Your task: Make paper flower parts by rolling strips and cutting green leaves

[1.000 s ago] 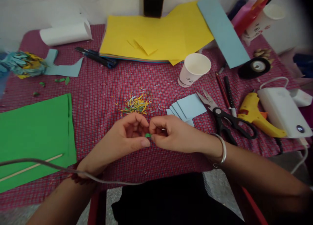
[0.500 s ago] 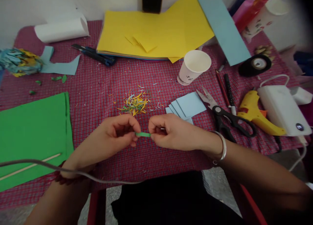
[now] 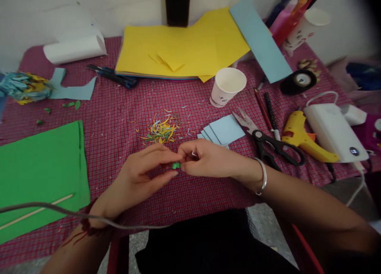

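A small green paper strip point(image 3: 176, 165), bent into a short curl, is at the fingertips of my right hand point(image 3: 205, 159), whose thumb and forefinger are pinched on its right end. My left hand point(image 3: 149, 171) reaches in from the other side, thumb and forefinger spread apart above and below the curl; whether they touch it I cannot make out. Just beyond the hands lies a pile of thin yellow, white and green paper shreds point(image 3: 162, 131). Pale blue paper squares point(image 3: 226, 129) overlap behind my right hand.
Black-handled scissors point(image 3: 263, 141), a yellow glue gun point(image 3: 300, 137) and a white power bank point(image 3: 335, 131) lie at right. A paper cup point(image 3: 228, 87) stands before yellow sheets point(image 3: 178, 48). Green sheets point(image 3: 38, 167) with a wooden stick point(image 3: 35, 211) are at left. A cable point(image 3: 119, 225) crosses my left wrist.
The green strip was stretched straight between both hands and is now curled. My left thumb and forefinger have parted and moved right. The view has shifted slightly.
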Available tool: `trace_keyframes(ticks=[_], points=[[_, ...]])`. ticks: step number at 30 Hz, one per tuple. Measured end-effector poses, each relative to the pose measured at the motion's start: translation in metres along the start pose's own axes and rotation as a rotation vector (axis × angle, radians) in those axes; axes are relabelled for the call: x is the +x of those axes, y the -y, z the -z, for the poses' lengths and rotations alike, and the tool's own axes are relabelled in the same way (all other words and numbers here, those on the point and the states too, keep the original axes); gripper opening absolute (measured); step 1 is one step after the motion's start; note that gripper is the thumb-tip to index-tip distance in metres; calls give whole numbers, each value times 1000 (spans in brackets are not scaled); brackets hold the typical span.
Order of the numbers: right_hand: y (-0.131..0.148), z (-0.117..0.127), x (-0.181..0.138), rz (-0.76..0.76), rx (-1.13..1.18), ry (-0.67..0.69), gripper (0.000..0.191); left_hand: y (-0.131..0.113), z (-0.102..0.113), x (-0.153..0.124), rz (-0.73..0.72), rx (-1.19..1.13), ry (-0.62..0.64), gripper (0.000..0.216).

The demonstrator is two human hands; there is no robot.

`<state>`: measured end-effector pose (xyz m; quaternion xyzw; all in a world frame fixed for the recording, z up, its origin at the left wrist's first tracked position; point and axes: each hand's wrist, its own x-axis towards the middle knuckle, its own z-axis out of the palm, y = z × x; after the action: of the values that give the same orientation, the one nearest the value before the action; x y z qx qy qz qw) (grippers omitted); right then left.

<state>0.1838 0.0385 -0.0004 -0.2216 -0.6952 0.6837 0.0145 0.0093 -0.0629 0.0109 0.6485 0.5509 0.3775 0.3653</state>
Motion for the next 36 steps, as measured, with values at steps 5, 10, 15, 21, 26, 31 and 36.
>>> trace_keyframes(ticks=[5,10,15,21,26,31,36], points=[[-2,1,1,-30,23,27,3,4,-2,2,-142,91,21,23],[-2,0,1,-23,19,42,4,4,-3,2,-73,16,38,14],[0,0,1,-15,42,35,3,3,-4,0,57,-84,25,16],[-1,-3,1,-1,68,9,6,3,-6,1,163,-265,31,19],[7,-4,1,3,153,-140,7,8,-8,3,288,-451,-16,20],[4,-9,2,48,107,-201,9,7,-16,0,333,-491,-28,12],[-9,-16,4,149,72,-159,11,5,-25,-1,335,-571,-28,11]])
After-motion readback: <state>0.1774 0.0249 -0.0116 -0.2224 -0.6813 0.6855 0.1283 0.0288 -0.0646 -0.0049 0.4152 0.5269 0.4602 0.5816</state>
